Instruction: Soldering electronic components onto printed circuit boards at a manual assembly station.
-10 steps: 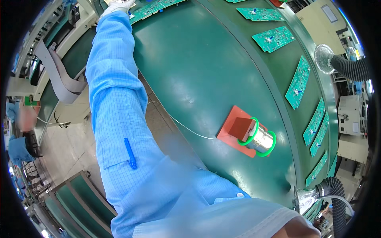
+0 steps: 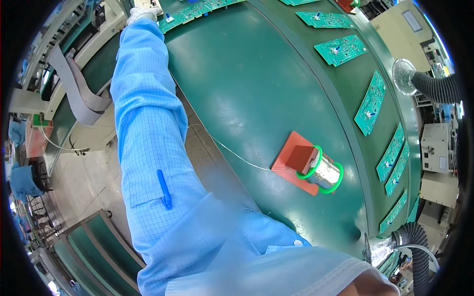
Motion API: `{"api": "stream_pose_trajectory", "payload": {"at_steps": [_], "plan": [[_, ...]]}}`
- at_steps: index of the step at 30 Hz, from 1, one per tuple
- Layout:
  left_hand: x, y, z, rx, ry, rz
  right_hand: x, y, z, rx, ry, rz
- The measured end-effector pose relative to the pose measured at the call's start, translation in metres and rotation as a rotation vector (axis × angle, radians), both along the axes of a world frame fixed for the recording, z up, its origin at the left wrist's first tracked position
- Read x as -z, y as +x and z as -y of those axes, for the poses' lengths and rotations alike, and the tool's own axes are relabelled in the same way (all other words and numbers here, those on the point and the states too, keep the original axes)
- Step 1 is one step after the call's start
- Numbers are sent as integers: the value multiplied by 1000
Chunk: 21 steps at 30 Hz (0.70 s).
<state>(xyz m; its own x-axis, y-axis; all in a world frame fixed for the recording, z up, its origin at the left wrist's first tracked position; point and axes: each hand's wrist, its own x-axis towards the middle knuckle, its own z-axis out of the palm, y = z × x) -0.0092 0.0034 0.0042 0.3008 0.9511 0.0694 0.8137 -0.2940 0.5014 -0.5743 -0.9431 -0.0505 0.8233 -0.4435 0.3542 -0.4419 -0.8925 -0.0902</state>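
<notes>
Can't tell if our left hand (image 2: 141,15), by far-left corner of bench (image 2: 237,93), grips anything; right hand out of view. Circuit board (image 2: 197,10) at bench's far end. Sideways sleeve (image 2: 145,64) swing could knock blue-tipped part (image 2: 169,18).

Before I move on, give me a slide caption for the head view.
White-gloved left hand beside a long green circuit board, with a silvery green-rimmed reel on a red stand.

A long green circuit board (image 2: 198,10), bearing a blue-tipped component (image 2: 169,18), lies at the far end of the counter (image 2: 237,89), partly out of view.
</notes>
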Motion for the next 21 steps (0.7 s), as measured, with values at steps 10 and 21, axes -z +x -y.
{"api": "stream_pose_trajectory", "payload": {"at_steps": [10,21], "plan": [[18,-84,-41,456,636,-458,-13,12,-11,-155,57,7],[-56,-285,66,720,-745,1481,-21,22,-21,-212,176,44]]}}
